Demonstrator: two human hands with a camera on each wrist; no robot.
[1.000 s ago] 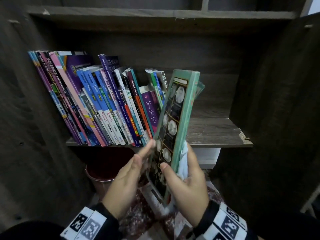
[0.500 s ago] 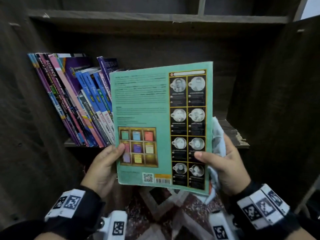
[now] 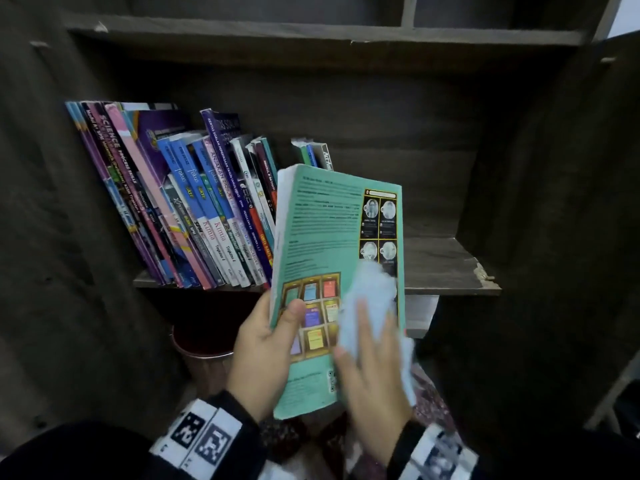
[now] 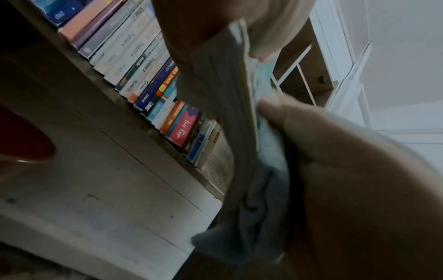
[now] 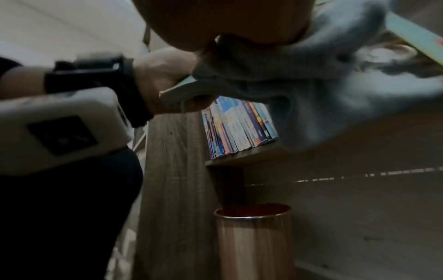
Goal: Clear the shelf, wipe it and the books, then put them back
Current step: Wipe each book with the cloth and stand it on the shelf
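A teal book (image 3: 322, 237) is held upright in front of the shelf (image 3: 443, 268), back cover toward me. My left hand (image 3: 277, 327) grips its lower left edge, thumb on the cover and fingers hidden behind. My right hand (image 3: 367, 362) lies flat on the lower right of the cover, pressing a pale blue cloth (image 3: 370, 292) against it; the hand and cloth are motion-blurred. The left wrist view shows the book's page edge (image 4: 230, 113) with the cloth (image 4: 268, 189) beside it. In the right wrist view the cloth (image 5: 323, 75) hangs under my palm.
A row of leaning books (image 3: 194, 209) fills the left half of the shelf; the right half is bare wood with a chipped front corner (image 3: 481, 271). A copper-coloured bin (image 3: 204, 355) stands on the floor under the shelf. Dark cabinet walls close in on both sides.
The right hand left the book's right edge and moved onto the cover with the cloth. The left hand now holds the book alone, thumb on the cover, and the book has tilted slightly.
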